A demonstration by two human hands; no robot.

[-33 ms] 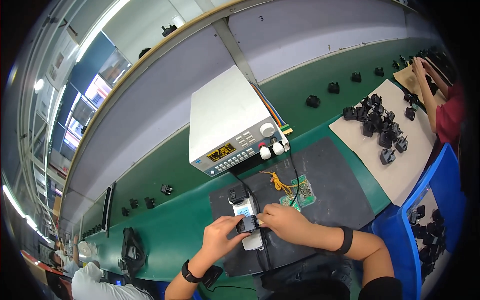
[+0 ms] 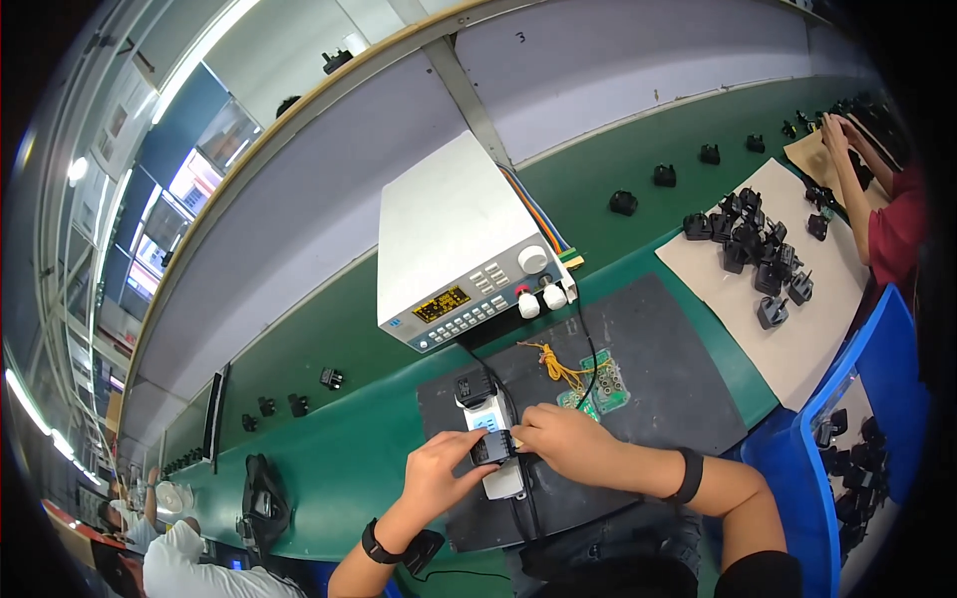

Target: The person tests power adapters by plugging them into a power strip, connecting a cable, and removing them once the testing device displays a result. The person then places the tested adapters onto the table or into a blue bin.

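Note:
My left hand [image 2: 437, 470] is closed on a black power adapter [image 2: 489, 448], thumb and fingertips on its sides. The adapter is over a white power strip [image 2: 506, 484]; whether it is plugged in cannot be seen. At the adapter's right end, my right hand [image 2: 563, 439] pinches its fingers together, a small tan bit showing at the tips. What it holds is mostly hidden. Another black plug [image 2: 474, 387] sits on the strip's far end. Under both lies a dark grey mat [image 2: 668, 369]. Green circuit boards [image 2: 604, 379] with a yellow wire bundle [image 2: 558, 365] rest beyond my right hand.
A white bench instrument [image 2: 454, 239] with knobs and a lit display stands behind the mat. Black adapters [image 2: 763, 249] are heaped on cardboard at right, beside a blue bin [image 2: 812, 478] holding more. A co-worker's arm [image 2: 847, 184] is far right. A black bag [image 2: 264, 503] lies left.

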